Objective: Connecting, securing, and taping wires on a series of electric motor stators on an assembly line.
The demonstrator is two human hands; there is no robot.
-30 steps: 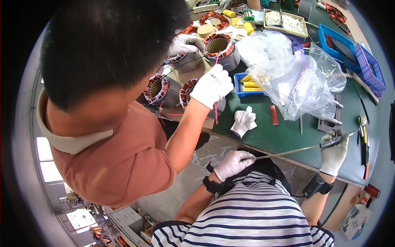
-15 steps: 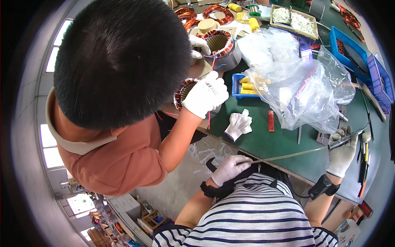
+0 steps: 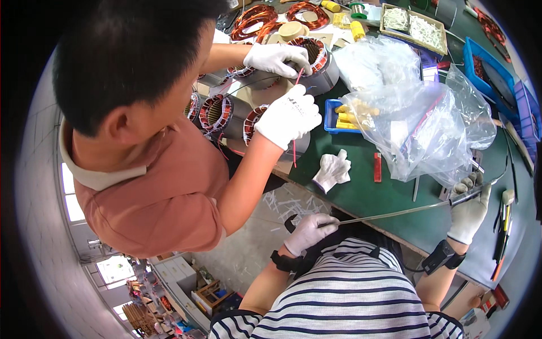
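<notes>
My left hand (image 3: 310,233), in a white glove, pinches the near end of a long thin greyish rod or tube (image 3: 389,215) over the table's front edge. To the right, my gloved right hand (image 3: 470,217) is closed around a black cylindrical handle (image 3: 466,195), which lines up with the rod's other end. A dark cord or thin stem runs up from the handle's far side. Whether rod and handle are one piece I cannot tell. A loose white glove (image 3: 332,171) and a red bar-shaped item (image 3: 377,167) lie beyond my hands.
On the left, a co-worker's gloved hands (image 3: 289,117) hold a red wire at several motor stators (image 3: 217,113). Clear plastic bags (image 3: 420,127) cover the middle of the green table (image 3: 361,195). A blue tray (image 3: 333,129) holds yellow pieces. A brush (image 3: 507,198) and slim tools lie right.
The co-worker's head has shifted left, showing more stators, and their far hand now reaches to the red wire. My hands keep their hold on the rod and handle, nearly still.
</notes>
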